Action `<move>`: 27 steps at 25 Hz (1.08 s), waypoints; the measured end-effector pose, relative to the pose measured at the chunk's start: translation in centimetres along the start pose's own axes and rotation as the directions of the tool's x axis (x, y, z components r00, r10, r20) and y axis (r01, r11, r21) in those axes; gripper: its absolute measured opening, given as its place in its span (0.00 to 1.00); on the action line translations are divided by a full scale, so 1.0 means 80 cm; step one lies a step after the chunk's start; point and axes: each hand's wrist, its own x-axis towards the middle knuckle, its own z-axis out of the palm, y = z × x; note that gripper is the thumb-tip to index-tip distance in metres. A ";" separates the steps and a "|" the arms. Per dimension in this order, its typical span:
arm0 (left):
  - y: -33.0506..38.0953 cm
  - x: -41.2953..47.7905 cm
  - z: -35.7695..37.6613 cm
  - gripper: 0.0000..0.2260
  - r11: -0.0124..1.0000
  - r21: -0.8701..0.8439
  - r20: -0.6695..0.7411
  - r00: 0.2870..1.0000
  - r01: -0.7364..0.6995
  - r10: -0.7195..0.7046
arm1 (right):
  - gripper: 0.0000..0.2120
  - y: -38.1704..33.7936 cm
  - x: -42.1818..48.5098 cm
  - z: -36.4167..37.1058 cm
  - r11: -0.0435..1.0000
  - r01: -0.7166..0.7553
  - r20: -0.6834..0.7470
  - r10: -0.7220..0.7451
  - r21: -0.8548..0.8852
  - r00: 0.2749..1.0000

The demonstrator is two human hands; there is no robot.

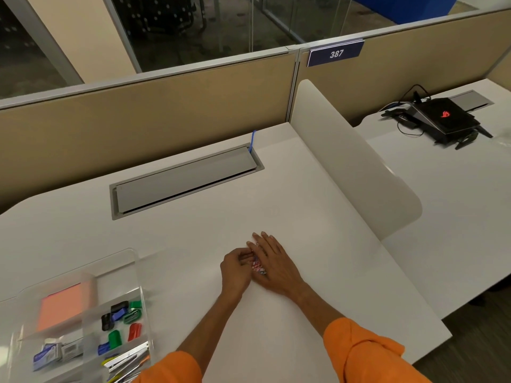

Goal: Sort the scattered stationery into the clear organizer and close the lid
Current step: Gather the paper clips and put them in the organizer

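1. Left hand (235, 269) is down on the desk, fingers curled in, and its fingertips pinch the edge of a small multicoloured cluster of stationery pieces (258, 266). The pieces are too small and blurred to name.
2. Right hand (273, 264) lies palm down just beside it, fingers straight and close together. Its inner edge is pressed up against the other side of the cluster, so the little pile sits squeezed between the two hands.
3. Both forearms come up from the bottom edge in bright orange rolled sleeves (367, 352).
4. All this happens mid-way across the plain white desk top (318, 244), well apart from the clear plastic organizer (91, 283) at the lower left.
5. The organizer stands open, its transparent lid (124, 257) tipped up at the far side.
6. Inside: a salmon-orange pad of sticky notes (62, 308) in the far compartment, and small green, red, blue and black plastic pieces (121, 319) in the one beside it.
7. Nearer the camera are blue-and-white small boxes (49, 353) and a silver metal stapler (127, 357).
8. Further back, a grey metal cable hatch (185, 181) is set into the desk, with a blue strip (253, 140) standing at its right end.
9. Right of that, a curved white divider panel (345, 161), and beyond it a black laptop with a glowing red logo (445, 117) on the neighbouring desk.
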 end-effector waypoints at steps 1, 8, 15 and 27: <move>0.002 0.002 0.001 0.17 1.000 0.020 0.015 1.000 -0.004 0.004 | 0.31 0.000 0.000 0.000 1.000 0.002 -0.001 -0.002 0.000 1.000; 0.008 0.010 -0.017 0.13 0.998 0.059 -0.053 0.998 -0.030 0.033 | 0.20 0.000 0.004 0.001 1.000 -0.006 -0.099 0.007 0.017 0.995; -0.008 -0.010 -0.032 0.16 0.997 -0.011 -0.138 0.988 -0.070 0.068 | 0.09 -0.007 0.018 -0.001 0.998 -0.049 -0.178 0.044 -0.025 0.983; -0.023 -0.014 -0.038 0.15 0.962 -0.251 -0.199 0.978 -0.108 0.058 | 0.15 -0.012 0.032 -0.004 0.968 -0.015 -0.312 -0.066 -0.251 0.948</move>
